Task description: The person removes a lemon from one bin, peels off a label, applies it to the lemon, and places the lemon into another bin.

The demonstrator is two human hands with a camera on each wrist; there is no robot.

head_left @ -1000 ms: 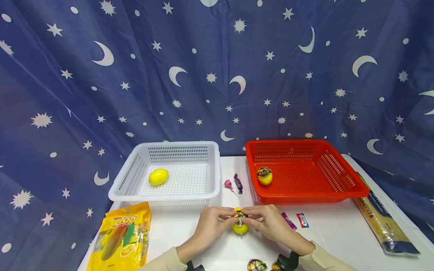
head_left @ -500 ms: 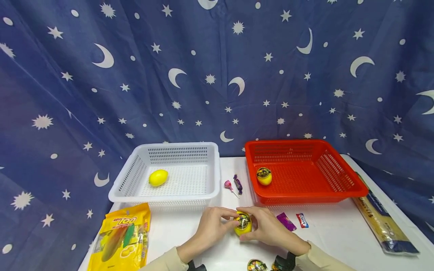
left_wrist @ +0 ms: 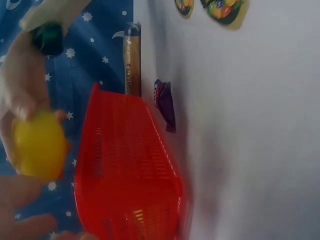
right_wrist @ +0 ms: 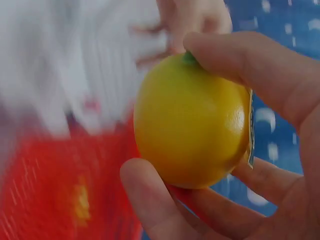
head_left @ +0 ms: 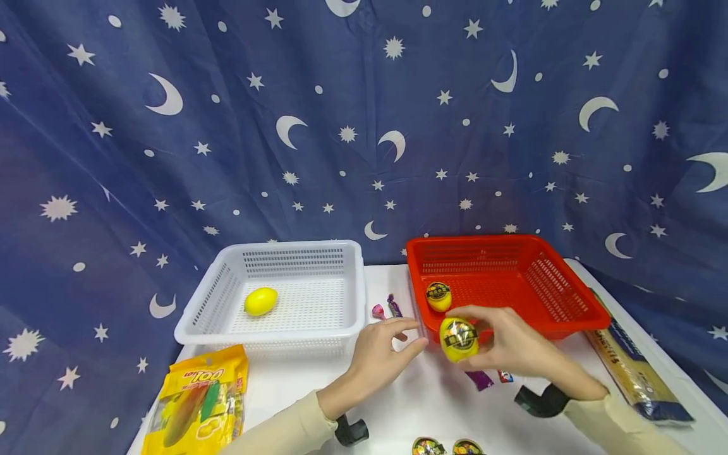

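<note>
At red basket front rim: right hand grips labelled lemon; left hand relaxed, empty. Risk: loose fingertip hold, lemon rolls off.

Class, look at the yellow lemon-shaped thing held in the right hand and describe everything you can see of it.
The lemon is a smooth, glossy yellow oval, plastic by its look, with a round dark sticker with yellow print on the side facing the head camera. The right hand holds it between thumb and fingers, lifted off the white table just in front of the red basket. The left hand is beside it, not touching. The right wrist view shows a small green tip under one finger.
</note>
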